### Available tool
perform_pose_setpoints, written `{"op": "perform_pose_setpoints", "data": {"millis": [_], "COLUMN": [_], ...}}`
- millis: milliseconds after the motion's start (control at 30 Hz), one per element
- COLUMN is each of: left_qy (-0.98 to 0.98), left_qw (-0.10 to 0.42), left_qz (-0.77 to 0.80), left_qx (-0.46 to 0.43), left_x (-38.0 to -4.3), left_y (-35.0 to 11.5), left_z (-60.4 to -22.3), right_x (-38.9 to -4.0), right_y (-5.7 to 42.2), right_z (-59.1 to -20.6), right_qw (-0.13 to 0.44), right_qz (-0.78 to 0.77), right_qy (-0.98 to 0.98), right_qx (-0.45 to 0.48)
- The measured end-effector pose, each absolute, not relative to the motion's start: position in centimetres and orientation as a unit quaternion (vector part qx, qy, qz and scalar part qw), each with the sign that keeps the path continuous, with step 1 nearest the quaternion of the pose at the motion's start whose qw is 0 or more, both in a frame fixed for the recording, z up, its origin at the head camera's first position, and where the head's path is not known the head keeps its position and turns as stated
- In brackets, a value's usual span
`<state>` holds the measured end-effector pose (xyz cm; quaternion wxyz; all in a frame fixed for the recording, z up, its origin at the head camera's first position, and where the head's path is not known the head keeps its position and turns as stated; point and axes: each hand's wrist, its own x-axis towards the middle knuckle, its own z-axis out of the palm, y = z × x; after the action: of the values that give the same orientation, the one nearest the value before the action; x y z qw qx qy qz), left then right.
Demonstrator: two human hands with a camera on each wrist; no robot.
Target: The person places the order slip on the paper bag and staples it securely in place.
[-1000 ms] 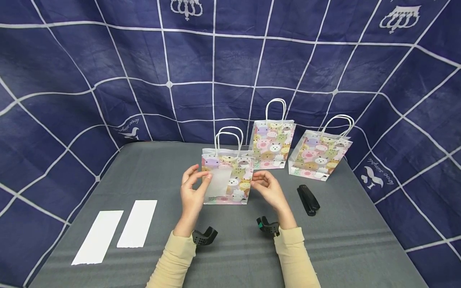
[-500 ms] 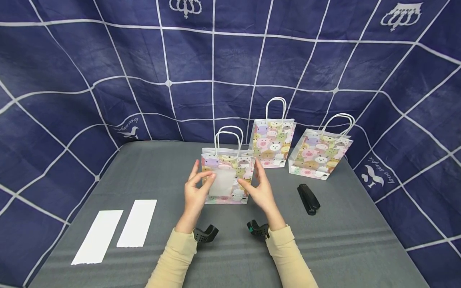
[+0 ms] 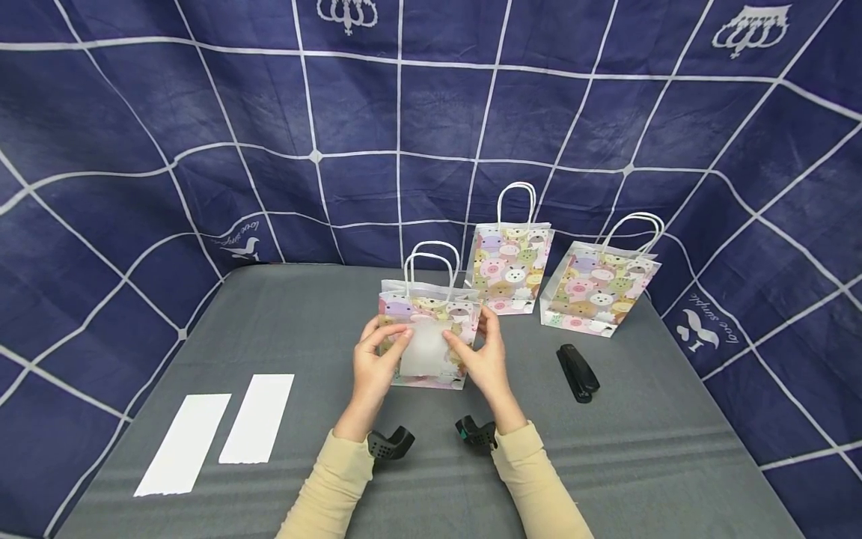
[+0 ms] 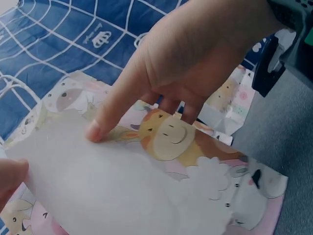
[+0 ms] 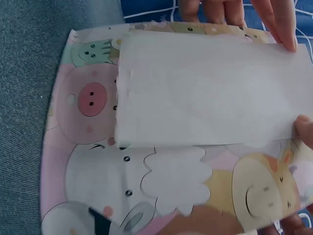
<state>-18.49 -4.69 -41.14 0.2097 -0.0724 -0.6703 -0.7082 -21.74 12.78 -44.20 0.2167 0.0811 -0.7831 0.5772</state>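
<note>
Slip in hand: a white paper slip point(image 3: 426, 352) lies flat against the printed face of the front gift bag point(image 3: 431, 305), its rough torn edge toward the bag's base.
Left hand: the left hand point(image 3: 377, 363) pinches the slip near its upper left corner between thumb and index finger; the other fingers reach behind the bag's left edge.
Right hand: the right hand point(image 3: 483, 359) grips the bag's right edge, thumb on the slip's upper right corner, fingers behind.
Front bag: stands on the grey table point(image 3: 323, 329), white twisted handles up.
Done so far: the slip is on the animal print and looks nearly straight; no staple can be made out in it, so I judge it held by fingers alone.
Left over: two more slips, the outer slip point(image 3: 183, 445) and the inner slip point(image 3: 257, 419), lie side by side at the left, apart from any bag.
Other bags: the rear bag point(image 3: 512, 266) and the right-hand bag point(image 3: 599, 288) show no slip on their visible fronts; their insides cannot be seen.
Stapler: the black stapler point(image 3: 578, 373) rests right of the hands, untouched.
</note>
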Motion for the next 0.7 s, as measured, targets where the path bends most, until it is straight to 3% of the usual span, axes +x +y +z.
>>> {"op": "perform_pose_setpoints", "data": {"millis": [167,367,700], "left_qy": [-0.693,-0.719,-0.735], "left_qw": [0.226,0.286,0.298], "left_qz": [-0.680,-0.628,-0.603], "left_qx": [-0.077,-0.087,-0.084], "left_x": [-18.1,-17.8,-19.0], "left_y": [-4.5,-4.4,-5.2], "left_z": [-40.7,-40.6,-42.6], "right_x": [-20.1,-19.5,-20.5], "right_y": [12.4,12.6,13.4], "right_z": [-41.5,-40.4,-41.8], "right_qw": [0.212,0.198,0.193], "right_qz": [0.586,0.593,0.594], "right_qy": [-0.780,-0.779,-0.778], "right_qx": [0.055,0.046,0.075]}}
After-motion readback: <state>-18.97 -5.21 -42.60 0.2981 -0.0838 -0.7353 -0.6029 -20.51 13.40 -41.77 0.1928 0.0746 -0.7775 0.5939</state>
